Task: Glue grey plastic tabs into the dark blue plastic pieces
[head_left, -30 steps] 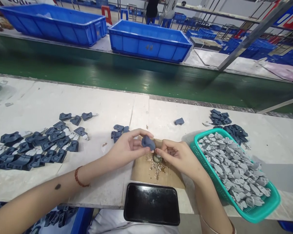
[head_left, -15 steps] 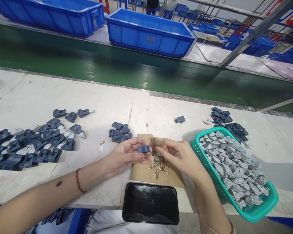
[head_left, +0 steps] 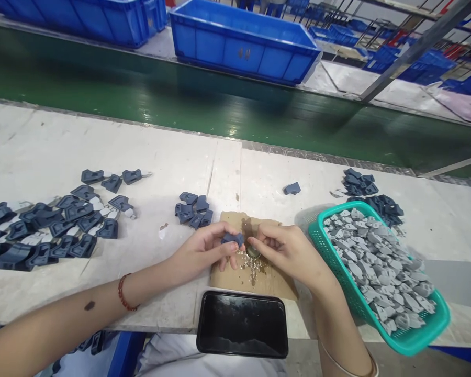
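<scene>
My left hand (head_left: 208, 250) pinches a small dark blue plastic part (head_left: 233, 239) above a stained piece of cardboard (head_left: 255, 277). My right hand (head_left: 288, 250) is closed just right of it, fingertips curled over a small round dish (head_left: 253, 253) on the cardboard; what they hold, if anything, is hidden. A teal basket (head_left: 329, 272) of several light grey pieces (head_left: 377, 267) sits right beside my right hand. A small cluster of dark blue parts (head_left: 193, 208) lies just beyond my left hand.
A large spread of dark blue parts (head_left: 51, 225) covers the bench at left, another pile (head_left: 371, 193) lies behind the basket, and one lone part (head_left: 291, 188) sits mid-bench. A black phone (head_left: 242, 324) lies at the near edge. Beyond are a green conveyor (head_left: 180, 104) and blue crates (head_left: 243, 42).
My left hand turned the dark blue part and lowered it toward the cardboard. My right hand stayed by the dish. The view tilted slightly downward.
</scene>
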The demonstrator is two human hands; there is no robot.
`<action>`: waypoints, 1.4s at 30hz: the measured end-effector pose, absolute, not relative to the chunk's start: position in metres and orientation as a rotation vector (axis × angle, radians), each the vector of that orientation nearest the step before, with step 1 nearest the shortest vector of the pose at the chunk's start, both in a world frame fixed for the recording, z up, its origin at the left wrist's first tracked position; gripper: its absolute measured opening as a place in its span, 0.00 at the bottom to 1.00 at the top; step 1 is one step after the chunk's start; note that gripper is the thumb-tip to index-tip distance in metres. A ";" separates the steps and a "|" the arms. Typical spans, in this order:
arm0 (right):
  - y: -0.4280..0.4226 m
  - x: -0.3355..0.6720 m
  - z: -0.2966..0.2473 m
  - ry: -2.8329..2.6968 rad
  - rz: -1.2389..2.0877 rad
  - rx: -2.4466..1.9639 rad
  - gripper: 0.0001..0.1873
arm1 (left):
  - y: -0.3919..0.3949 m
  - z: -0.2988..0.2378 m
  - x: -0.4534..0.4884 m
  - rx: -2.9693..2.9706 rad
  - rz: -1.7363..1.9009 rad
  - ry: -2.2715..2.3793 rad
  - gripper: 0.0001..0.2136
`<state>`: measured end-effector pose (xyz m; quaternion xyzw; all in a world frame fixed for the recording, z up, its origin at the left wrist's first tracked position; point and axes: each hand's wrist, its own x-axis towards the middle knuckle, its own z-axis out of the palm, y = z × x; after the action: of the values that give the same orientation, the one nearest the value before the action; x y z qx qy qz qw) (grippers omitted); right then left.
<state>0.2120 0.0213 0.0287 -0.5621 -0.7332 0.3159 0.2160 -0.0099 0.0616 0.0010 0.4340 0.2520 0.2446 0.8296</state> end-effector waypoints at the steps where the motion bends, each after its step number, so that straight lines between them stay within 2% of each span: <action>1: 0.022 0.212 0.028 -2.047 0.886 -1.557 0.18 | 0.061 0.001 -0.010 0.931 0.512 0.536 0.14; 5: 0.021 0.211 0.028 -2.030 0.897 -1.559 0.18 | 0.060 0.001 -0.010 0.961 0.474 0.541 0.15; 8: 0.019 0.212 0.032 -1.868 0.910 -1.573 0.19 | 0.059 0.004 -0.010 1.072 0.454 0.587 0.13; 15: 0.014 0.199 0.031 -1.287 1.241 -1.431 0.20 | 0.055 0.012 -0.014 1.675 0.472 0.616 0.12; 19: 0.014 0.187 0.028 -1.129 1.335 -1.324 0.22 | 0.052 0.011 -0.016 1.815 0.424 0.610 0.12; 27: 0.012 0.182 0.029 -1.176 1.358 -1.348 0.23 | 0.052 0.010 -0.016 1.809 0.387 0.630 0.13; 35: 0.009 0.180 0.026 -1.335 1.185 -1.447 0.23 | 0.051 0.006 -0.015 1.829 0.435 0.638 0.13; 42: 0.002 0.167 0.024 -1.312 1.168 -1.537 0.25 | 0.048 0.003 -0.015 1.900 0.448 0.681 0.09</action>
<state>0.1668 0.0019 0.0238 -0.6056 -0.5169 0.4603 0.3926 -0.0149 0.0482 0.0026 0.7896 0.2830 0.1863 0.5116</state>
